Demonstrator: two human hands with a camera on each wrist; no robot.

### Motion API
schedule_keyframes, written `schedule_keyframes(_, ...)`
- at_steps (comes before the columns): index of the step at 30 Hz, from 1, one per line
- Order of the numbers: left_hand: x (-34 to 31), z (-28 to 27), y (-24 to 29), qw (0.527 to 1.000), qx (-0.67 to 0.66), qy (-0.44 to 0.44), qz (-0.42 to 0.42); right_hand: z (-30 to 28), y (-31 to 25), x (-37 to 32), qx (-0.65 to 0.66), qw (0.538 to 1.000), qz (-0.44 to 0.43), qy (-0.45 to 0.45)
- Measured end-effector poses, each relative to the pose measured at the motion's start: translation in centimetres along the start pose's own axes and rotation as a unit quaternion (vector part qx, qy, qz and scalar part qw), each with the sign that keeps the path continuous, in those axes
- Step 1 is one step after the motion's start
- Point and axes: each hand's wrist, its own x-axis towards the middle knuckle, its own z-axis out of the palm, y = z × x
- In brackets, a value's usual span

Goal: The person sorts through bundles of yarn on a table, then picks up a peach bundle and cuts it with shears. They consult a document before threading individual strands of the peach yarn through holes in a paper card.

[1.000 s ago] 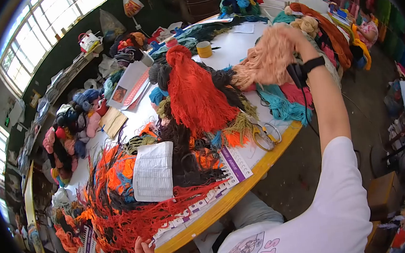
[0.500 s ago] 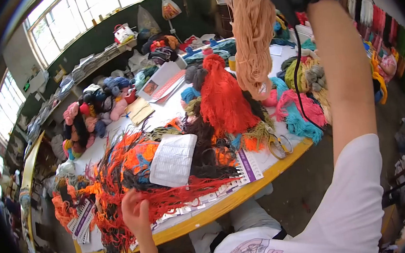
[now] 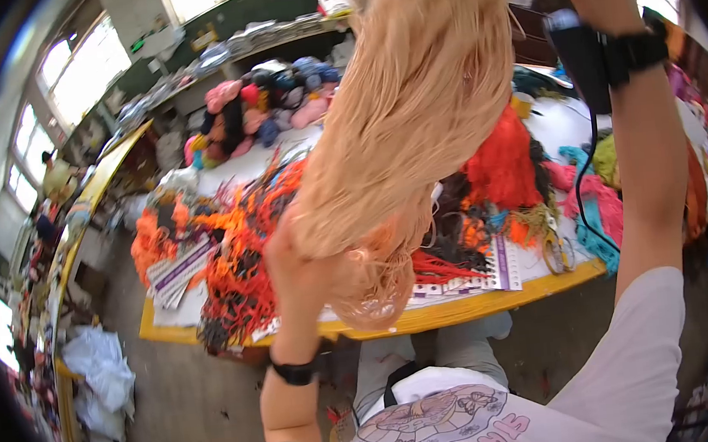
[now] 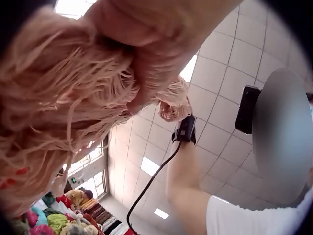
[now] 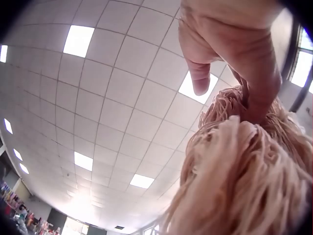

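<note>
A long peach yarn skein [image 3: 411,106] hangs lifted over the front of the table, slanting from upper right to lower left. My right hand [image 5: 234,54] is high up at its top end; in the right wrist view thumb and finger pinch the gathered strands. Lower down, my left hand [image 3: 295,264] grips the skein from the left side. The left wrist view shows that thumb [image 4: 144,88] pressed over the loose strands, with the other fingers mostly hidden. Behind the skein lies a red yarn bundle [image 3: 505,161], partly covered in the head view.
Tangled orange, red and dark yarn [image 3: 243,256] covers the table's left front, beside punched cards [image 3: 181,265]. Scissors [image 3: 556,250] lie near the yellow table edge [image 3: 463,314]. Pink and turquoise skeins [image 3: 592,200] sit at right. A black cable [image 3: 582,176] hangs from my right wrist.
My right hand has lifted the peach skein off the table's right side and brought it across to the left. My left hand has risen from the red yarn and taken hold of the skein.
</note>
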Motion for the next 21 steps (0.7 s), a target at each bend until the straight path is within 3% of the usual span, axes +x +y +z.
schedule_keyframes(1,-0.9,-3.4,0.2,0.999,0.025,0.011,-0.039,-3.4,1.9,1.7,-0.065,0.994,0.046,-0.076)
schedule_keyframes(2,-1.8,-7.0,-0.5,0.998,0.059,0.017,0.000,-4.9,5.1,2.0,-0.058,0.993,0.035,-0.097)
schedule_keyframes(3,-2.6,-9.1,1.0,0.998,-0.023,0.043,-0.040,-5.5,8.3,2.0,-0.049,0.992,0.024,-0.117)
schedule_keyframes(4,-3.5,-10.1,3.5,0.982,-0.160,0.092,-0.045,-5.1,10.9,1.9,-0.021,0.990,0.075,-0.116)
schedule_keyframes(5,-4.3,-13.6,4.5,0.989,-0.146,-0.011,-0.033,-4.2,13.5,1.6,0.007,0.985,0.127,-0.115)
schedule_keyframes(7,-4.8,-17.7,7.0,0.976,-0.212,-0.029,0.035,-1.8,18.6,0.4,0.030,0.977,0.162,-0.132)
schedule_keyframes(8,-4.3,-15.5,10.5,0.981,-0.128,0.138,0.052,-0.9,21.8,0.6,0.043,0.970,0.179,-0.157)
schedule_keyframes(9,-3.4,-18.5,11.3,0.990,-0.129,-0.020,0.048,0.2,24.6,0.7,0.057,0.963,0.194,-0.181)
schedule_keyframes(10,-2.7,-16.5,13.5,0.995,-0.072,0.016,0.062,2.3,26.3,-0.3,0.033,0.962,0.200,-0.185)
schedule_keyframes(11,-1.7,-16.8,14.9,0.999,-0.027,-0.003,0.023,4.4,27.7,-1.5,0.008,0.961,0.204,-0.187)
schedule_keyframes(12,0.0,-16.9,15.7,0.997,-0.021,-0.075,-0.008,6.1,28.4,-2.6,-0.077,0.954,0.198,-0.211)
schedule_keyframes(13,1.1,-16.4,16.8,0.994,0.000,-0.091,-0.060,7.8,29.0,-3.6,-0.161,0.940,0.189,-0.235)
schedule_keyframes(15,3.3,-16.7,17.9,0.977,0.005,-0.154,-0.149,10.6,30.6,-5.8,-0.357,0.917,-0.082,-0.158)
schedule_keyframes(17,3.6,-14.7,17.4,0.969,0.176,-0.093,-0.145,13.8,28.4,-9.2,-0.069,0.990,0.038,-0.117)
schedule_keyframes(19,3.7,-14.6,16.5,0.950,0.260,-0.063,-0.164,16.9,27.7,-13.0,0.186,0.952,0.093,-0.225)
schedule_keyframes(21,3.9,-15.5,15.6,0.940,0.265,-0.065,-0.206,20.6,27.3,-16.2,0.195,0.909,0.145,-0.338)
